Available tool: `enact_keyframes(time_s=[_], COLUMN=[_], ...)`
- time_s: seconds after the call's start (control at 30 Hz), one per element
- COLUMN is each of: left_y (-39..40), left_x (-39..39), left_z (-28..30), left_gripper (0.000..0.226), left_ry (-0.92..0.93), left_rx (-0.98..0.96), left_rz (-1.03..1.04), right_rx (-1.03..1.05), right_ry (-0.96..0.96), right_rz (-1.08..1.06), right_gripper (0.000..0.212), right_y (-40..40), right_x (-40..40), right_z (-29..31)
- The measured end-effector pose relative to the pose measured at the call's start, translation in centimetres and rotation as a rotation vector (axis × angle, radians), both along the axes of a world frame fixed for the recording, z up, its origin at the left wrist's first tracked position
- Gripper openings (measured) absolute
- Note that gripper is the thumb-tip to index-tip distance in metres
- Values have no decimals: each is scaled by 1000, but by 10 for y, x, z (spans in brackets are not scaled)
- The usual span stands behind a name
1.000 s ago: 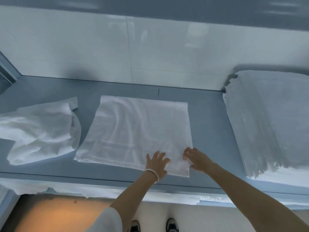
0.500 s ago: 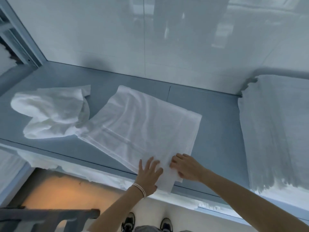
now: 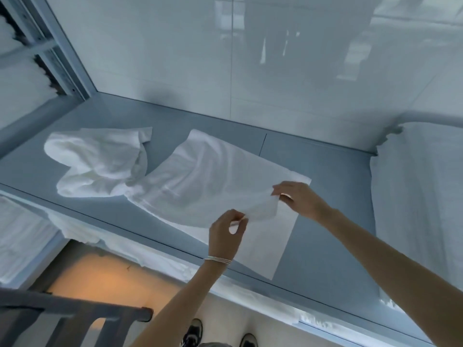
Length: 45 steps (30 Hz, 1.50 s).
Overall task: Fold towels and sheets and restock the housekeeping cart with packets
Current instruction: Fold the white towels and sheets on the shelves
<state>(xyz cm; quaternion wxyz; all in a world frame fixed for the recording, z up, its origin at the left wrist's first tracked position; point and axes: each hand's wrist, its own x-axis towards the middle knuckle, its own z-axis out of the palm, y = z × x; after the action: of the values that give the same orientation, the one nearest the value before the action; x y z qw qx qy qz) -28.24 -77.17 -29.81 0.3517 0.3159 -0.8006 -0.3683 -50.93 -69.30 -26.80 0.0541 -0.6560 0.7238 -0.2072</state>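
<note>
White towel (image 3: 200,179) lies flat on a grey shelf (image 3: 325,221), its near edge lifted. Left hand (image 3: 224,236) and right hand (image 3: 298,199), a little apart, each pinch that raised edge. A good fold likely means carrying both corners level to the far edge, then smoothing. A crumpled towel (image 3: 97,161) touches it at left; the folded stack (image 3: 421,209) at right is cut off; fingertips are partly hidden by cloth

linen room: stacked white towels (image 3: 423,209) on metal shelving (image 3: 325,166).
</note>
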Motion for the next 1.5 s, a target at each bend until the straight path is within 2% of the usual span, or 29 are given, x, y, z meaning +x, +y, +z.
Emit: enact_keyframes(time_s=[0.07, 0.1, 0.2, 0.27, 0.33, 0.43, 0.53, 0.57, 0.63, 0.73, 0.8, 0.9, 1.0, 1.07, 1.13, 1.2, 1.27, 1.37, 1.43, 1.5], left_y=[15, 22, 34, 34, 33, 29, 26, 27, 30, 26, 18, 4, -9, -21, -35, -49, -61, -78, -80, -73], left_x=[-8, -9, -5, 1, 6, 9, 11, 13, 14, 16, 21, 29, 34, 34, 31, 26, 17, 6, 7, 21], left_z=[-3, -13, -50, -63, -64, -65, -68, -70, -64, -62, -63, -64, -61, -59, -59, -50, -27, 9, 9, -17], left_gripper=[12, 13, 12, 10, 11, 41, 70, 73, 60, 39, 37, 53, 64, 61, 46, 30, 19, 15, 15, 18], left_ry=[-13, -100, -571, -672, -666, -690, -824, -890, -937, -937, -817, -649, -631, -595, -527, -403, -247, -21, -7, -208], left_rx=[-69, -57, -104, -147, -210, -325, -297, -307, -333, -268, -234, -327, -426, -450, -506, -543, -593, -724, -775, -784], left_rz=[-77, -166, -400, -428, -438, -404, -398, -415, -471, -437, -391, -408, -464, -447, -382, -277, -141, 37, -15, -203], right_rx=[-28, 50, 474, 611, 576, 556, 503, 478, 454, 313, 151, -41, -195, -268, -295, -326, -420, -631, -668, -464], right_ry=[75, 87, 43, -10, -70, -35, 18, 32, 39, 57, 47, -87, -182, -220, -148, -33, 10, 26, 59, 146], right_rz=[17, 44, 35, -11, -44, -8, 93, 150, 209, 225, 198, 66, -78, -129, -56, 41, -14, -154, -104, 22], right_gripper=[22, 22, 16, 23, 28, 39, 35, 30, 21, 12, 11, 14, 20, 22, 22, 14, 15, 14, 12, 13], right_y=[7, 13, 35, 50, 57, 60, 59, 58, 56, 55, 56, 57, 56, 51, 47, 42, 34, 21, 22, 33], right_x=[-11, -13, -7, 1, 6, 12, 30, 38, 53, 72, 83, 99, 101, 91, 84, 78, 68, 59, 63, 75], right_z=[-2, -9, -40, -60, -66, -65, -64, -67, -70, -70, -72, -72, -72, -64, -53, -41, -24, 6, 15, -7])
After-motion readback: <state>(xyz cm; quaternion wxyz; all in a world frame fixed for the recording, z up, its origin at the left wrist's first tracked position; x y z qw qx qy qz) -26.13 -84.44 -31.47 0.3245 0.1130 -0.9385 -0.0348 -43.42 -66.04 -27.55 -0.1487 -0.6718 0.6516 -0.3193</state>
